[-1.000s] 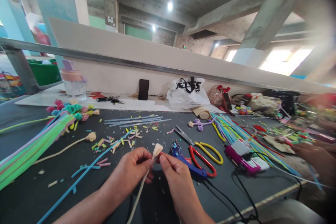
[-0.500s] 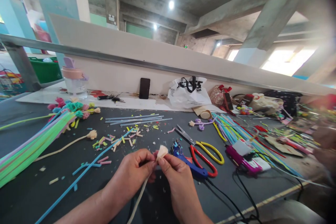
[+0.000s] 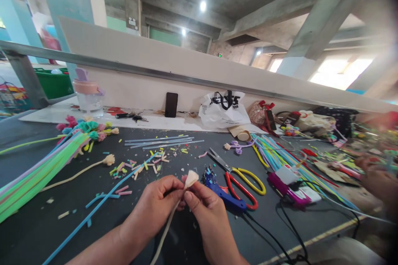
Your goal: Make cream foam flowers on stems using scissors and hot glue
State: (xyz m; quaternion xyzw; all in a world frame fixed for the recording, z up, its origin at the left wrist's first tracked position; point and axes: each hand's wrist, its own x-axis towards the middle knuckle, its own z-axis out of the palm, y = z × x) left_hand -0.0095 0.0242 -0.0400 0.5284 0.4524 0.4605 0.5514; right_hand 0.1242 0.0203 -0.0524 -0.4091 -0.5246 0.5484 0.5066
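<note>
A cream craft flower (image 3: pixel 191 178) on a long fuzzy-looking stem (image 3: pixel 166 232) is held upright between my hands, over the front of the dark table. My left hand (image 3: pixel 160 198) pinches the stem just below the flower head. Thumb and fingers of my right hand (image 3: pixel 207 205) close around the base of the head from the other side. Just right of them lie a blue hot glue gun (image 3: pixel 228 196) and scissors (image 3: pixel 239 176) with red and yellow handles. To the left, a similar cream flower (image 3: pixel 108 159) and a blue stem (image 3: pixel 105 198) rest on the table.
Small cut pieces (image 3: pixel 152 165) litter the table beyond my hands. Clear sticks (image 3: pixel 164 141) lie behind them. Bundles of coloured stems (image 3: pixel 40 174) are at left and right. A magenta glue gun (image 3: pixel 287 188) and black cords (image 3: pixel 270 232) lie right, near another person's hands (image 3: pixel 377 178).
My right thumb and fingers have shifted slightly on the flower base, showing more of its head. At the far right, the other person's hands have moved.
</note>
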